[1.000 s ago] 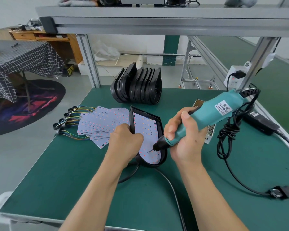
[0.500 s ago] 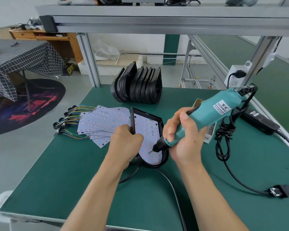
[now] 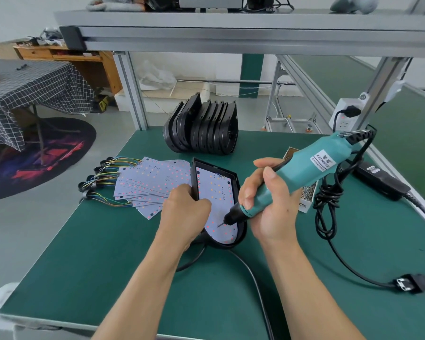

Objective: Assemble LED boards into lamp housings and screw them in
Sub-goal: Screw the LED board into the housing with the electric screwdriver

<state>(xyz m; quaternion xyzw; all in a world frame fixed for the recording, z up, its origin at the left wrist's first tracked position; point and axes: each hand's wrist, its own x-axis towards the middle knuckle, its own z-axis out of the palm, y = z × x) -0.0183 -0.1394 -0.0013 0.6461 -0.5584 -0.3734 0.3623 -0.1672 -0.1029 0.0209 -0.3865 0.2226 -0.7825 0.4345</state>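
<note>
The right hand [image 3: 268, 207] is curled around the front of a teal electric screwdriver [image 3: 297, 175], fingers wrapped over the grip, with the tool tilted so its tip points down and to the left. The bit meets a small screw [image 3: 218, 226] on the LED board [image 3: 216, 204] near the rounded near end of the lamp housing [image 3: 241, 231]. The board lies inside that black housing, which sits on the green table [image 3: 108, 266]. The left hand [image 3: 184, 212] grips the housing's left wall, fingers curled over the rim onto the board's edge.

Left of the housing, a fanned pile of spare boards [image 3: 152, 182] lies flat, with coloured wires [image 3: 108, 180] trailing off their far left side. Behind the housing, a row of empty black housings [image 3: 204, 130] stands on edge. Right of the housing, partly hidden by the screwdriver, sits a small box of screws [image 3: 307, 195]. The screwdriver's black cable [image 3: 326, 209] hangs in a knotted bundle further right and runs to a plug [image 3: 407, 284] lying on the table.
</note>
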